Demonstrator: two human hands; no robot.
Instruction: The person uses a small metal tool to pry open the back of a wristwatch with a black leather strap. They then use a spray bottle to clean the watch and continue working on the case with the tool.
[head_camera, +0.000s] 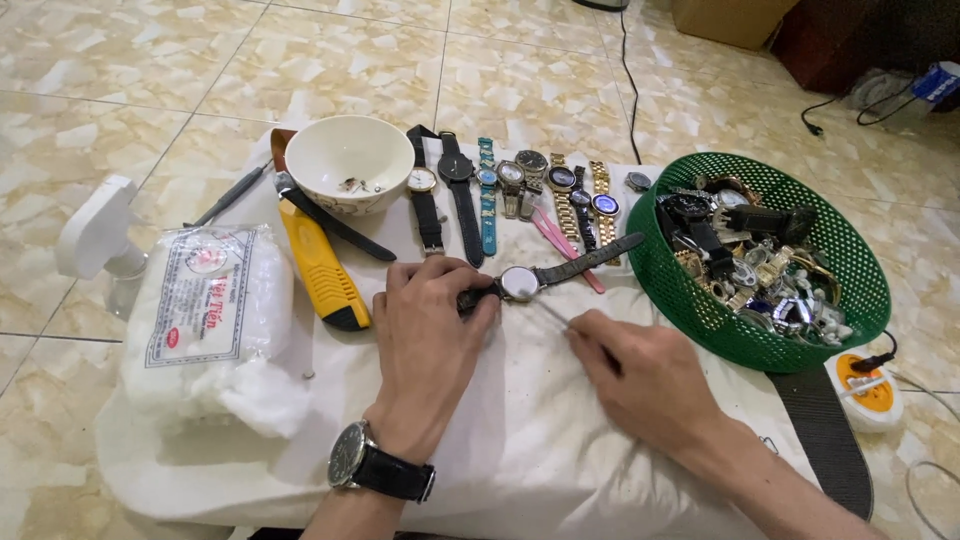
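White cloth covers the worktop (520, 440) at frame centre, where the left hand (425, 335) pins a wristwatch (520, 283), strap running toward upper right; the right hand (640, 375), just right, closes on a thin tool (553, 315) aimed at it.

Hands (430, 330) on a wristwatch (521, 284)
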